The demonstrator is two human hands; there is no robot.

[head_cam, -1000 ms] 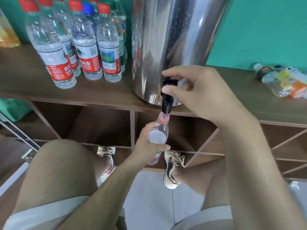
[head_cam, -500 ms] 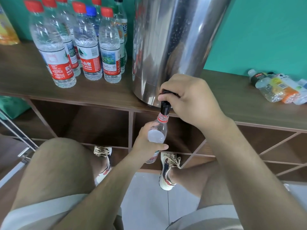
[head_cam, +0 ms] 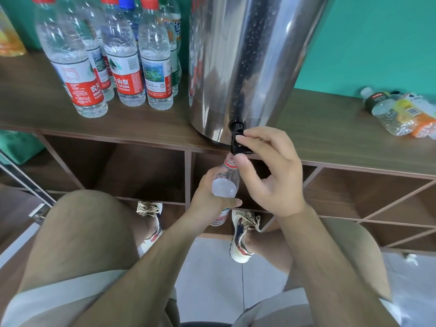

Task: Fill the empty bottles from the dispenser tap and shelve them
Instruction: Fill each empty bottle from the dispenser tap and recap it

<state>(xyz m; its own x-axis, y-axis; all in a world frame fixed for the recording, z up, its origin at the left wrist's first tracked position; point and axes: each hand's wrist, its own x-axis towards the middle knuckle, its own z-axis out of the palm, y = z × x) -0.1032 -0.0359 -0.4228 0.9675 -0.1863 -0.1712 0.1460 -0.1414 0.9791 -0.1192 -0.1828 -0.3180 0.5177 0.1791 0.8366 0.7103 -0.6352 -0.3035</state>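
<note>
A tall steel dispenser (head_cam: 247, 62) stands on the wooden shelf top (head_cam: 146, 123). Its black tap (head_cam: 238, 142) juts out over the shelf's front edge. My right hand (head_cam: 276, 175) pinches the tap between index finger and thumb. Directly under the spout my left hand (head_cam: 212, 197) grips an uncapped clear bottle (head_cam: 225, 182) around its body, holding it upright. Water reaches up near the bottle's shoulder. The bottle's lower part is mostly hidden by my left hand.
Several capped full bottles (head_cam: 122, 67) stand on the shelf top left of the dispenser. A few empty bottles (head_cam: 398, 112) lie on their sides at the right. Open cubbies (head_cam: 141, 173) run under the shelf top. My knees and shoes are below.
My right hand shifted from covering the tap with a closed grip to pinching it with fingertips. The bottle stays under the spout in my left hand.
</note>
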